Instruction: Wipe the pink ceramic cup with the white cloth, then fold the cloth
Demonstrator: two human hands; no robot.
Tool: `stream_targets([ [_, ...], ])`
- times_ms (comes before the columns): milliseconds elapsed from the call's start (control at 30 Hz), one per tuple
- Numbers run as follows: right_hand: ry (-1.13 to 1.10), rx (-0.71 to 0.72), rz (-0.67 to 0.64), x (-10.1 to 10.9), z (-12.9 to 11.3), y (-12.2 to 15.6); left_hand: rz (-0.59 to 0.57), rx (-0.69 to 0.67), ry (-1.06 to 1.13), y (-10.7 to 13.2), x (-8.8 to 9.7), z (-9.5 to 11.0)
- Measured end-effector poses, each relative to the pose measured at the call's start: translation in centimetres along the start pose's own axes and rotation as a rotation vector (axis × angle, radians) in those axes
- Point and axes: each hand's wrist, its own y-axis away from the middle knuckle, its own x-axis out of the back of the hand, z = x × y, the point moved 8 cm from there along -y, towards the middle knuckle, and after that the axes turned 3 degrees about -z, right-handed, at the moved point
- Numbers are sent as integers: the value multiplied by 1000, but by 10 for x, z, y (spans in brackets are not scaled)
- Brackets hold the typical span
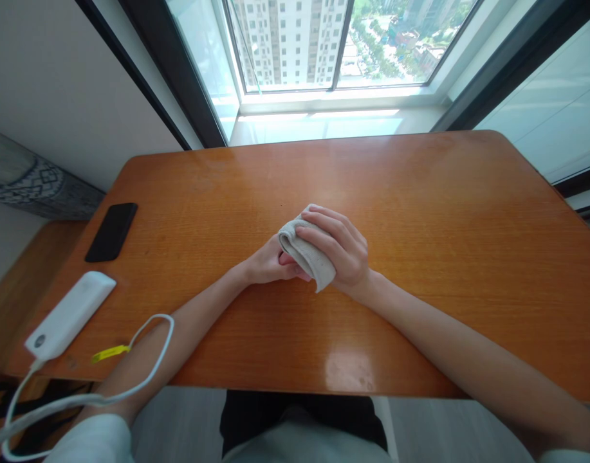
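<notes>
A folded light grey cloth is bunched between my two hands above the middle of the wooden table. My right hand lies over the cloth from the right, its fingers curled across the top and pressing it. From the left, my left hand reaches in under the cloth. Its fingers are bent and mostly hidden behind the fabric. One corner of the cloth hangs down below my right fingers.
At the table's left side lie a black phone and a white power bank. A white cable with a yellow tag loops over my left forearm. Beyond the far edge is a window.
</notes>
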Motion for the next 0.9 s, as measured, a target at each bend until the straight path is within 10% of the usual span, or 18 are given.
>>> stream_targets([
  [900, -280, -319, 129, -3, 21, -2, 74, -99, 165, 0, 6, 2],
])
